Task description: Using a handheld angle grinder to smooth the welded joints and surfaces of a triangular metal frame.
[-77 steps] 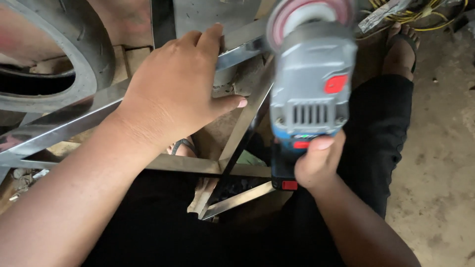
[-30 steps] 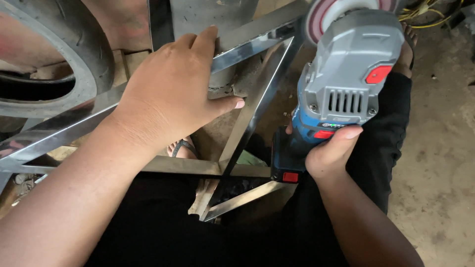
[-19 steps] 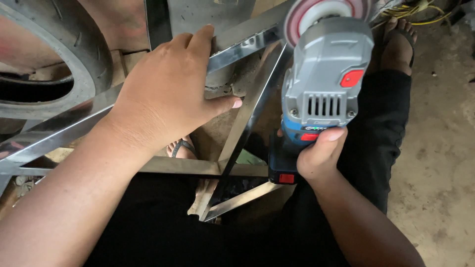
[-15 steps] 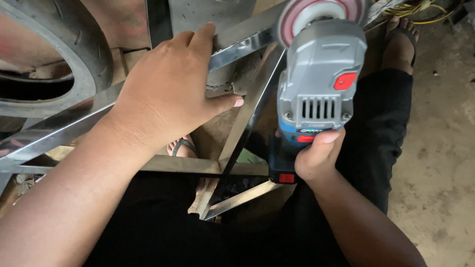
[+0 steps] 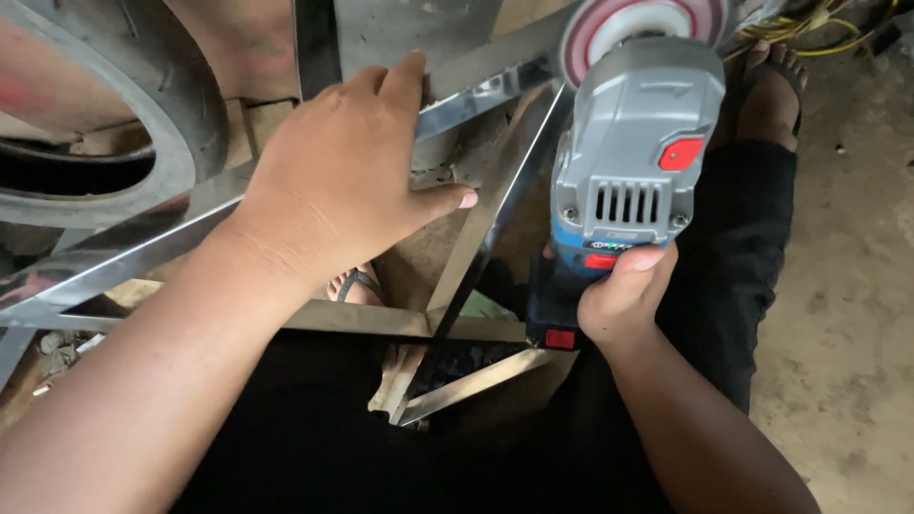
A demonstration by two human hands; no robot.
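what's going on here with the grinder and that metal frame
A person sits on the ground, working on a shiny metal frame across their lap. The left hand presses flat on one bar to steady it. The right hand grips a grey and blue angle grinder, its pink disc up against the top bar of the frame. A tyre lies at the upper left.

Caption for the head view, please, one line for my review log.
Left hand presses down on a polished steel frame while the right hand holds a cordless angle grinder, its disc at the frame's upper bar.
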